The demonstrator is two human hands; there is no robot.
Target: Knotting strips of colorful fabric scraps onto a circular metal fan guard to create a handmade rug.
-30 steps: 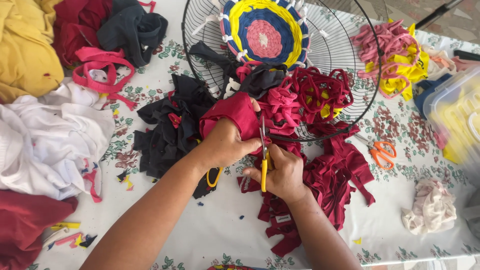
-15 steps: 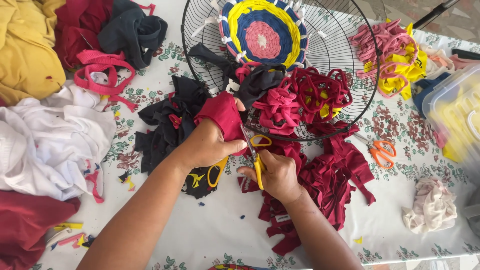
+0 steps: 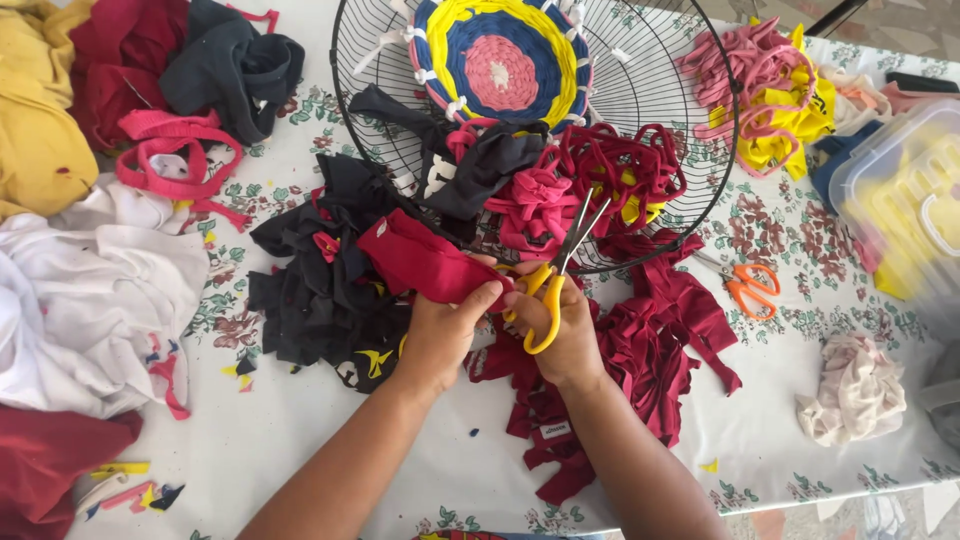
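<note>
My left hand (image 3: 440,335) grips a folded strip of dark red cloth (image 3: 415,258) that sticks out up and to the left. Beside it, my right hand (image 3: 565,335) holds yellow-handled scissors (image 3: 553,288); their blades are parted and point up-right toward the wire fan guard (image 3: 700,190). The two hands touch at the cloth's near end. A pile of dark red cloth strips (image 3: 650,345) lies under and right of my right hand. Black cloth pieces (image 3: 315,290) are heaped left of my left hand.
A round woven mat (image 3: 500,62) in yellow, blue and pink is tied inside the fan guard. Orange scissors (image 3: 748,285) lie to the right. A clear lidded box (image 3: 900,205), pink and yellow loops (image 3: 765,85), white cloth (image 3: 95,300) and yellow cloth (image 3: 35,140) ring the flowered tablecloth (image 3: 300,440).
The scissors swung from pointing down to pointing up-right with the blades now parted. My left hand shifted the red cloth a little to the left and lower.
</note>
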